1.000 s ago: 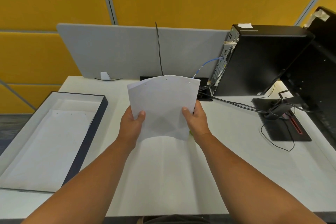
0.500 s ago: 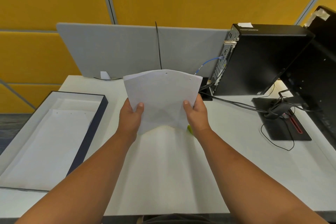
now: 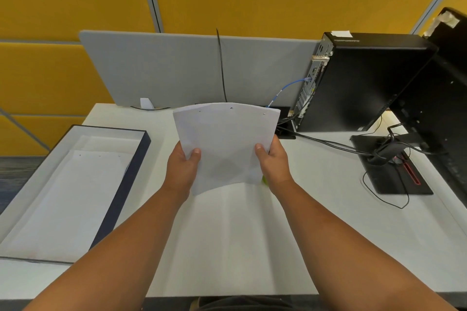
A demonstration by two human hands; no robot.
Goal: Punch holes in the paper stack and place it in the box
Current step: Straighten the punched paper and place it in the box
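Both hands, left [image 3: 182, 168] and right [image 3: 273, 162], pinch the punched stack [image 3: 226, 144] by its side edges above mid-desk; the box [image 3: 141, 149] lies to the left, nearer the left hand.

A white desk [image 3: 252, 247] is seen; an open dark-edged box [image 3: 126, 179] is set at its left. A black computer tower [image 3: 358, 83] and monitor base [image 3: 394, 179] are placed at the right; cables [image 3: 328, 144] are strewn between them.
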